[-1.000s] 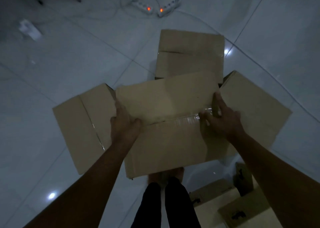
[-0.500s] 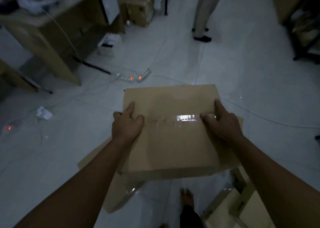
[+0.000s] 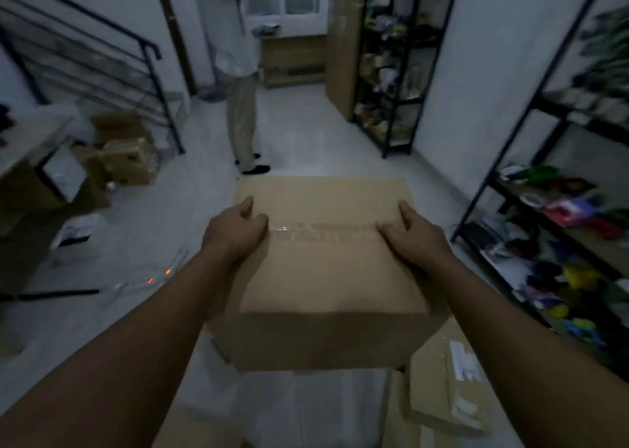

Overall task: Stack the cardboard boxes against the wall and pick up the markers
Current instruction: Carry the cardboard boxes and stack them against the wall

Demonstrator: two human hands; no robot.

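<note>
Gripped at both sides: box (image 3: 326, 260) held off the floor between left hand (image 3: 235, 233) and right hand (image 3: 417, 236), thumbs on top, fingers round the edges. Ahead, person (image 3: 240, 83) standing in the aisle; shelves (image 3: 558, 209) right, stair rail (image 3: 102, 56) left, flat cardboard (image 3: 449, 389) below right. Plain brown, clear tape across top. White label on cardboard, unreadable.

No text can be read. The white label (image 3: 463, 366) on the flattened cardboard box (image 3: 449, 393) lying on the floor is too blurred to make out.
</note>
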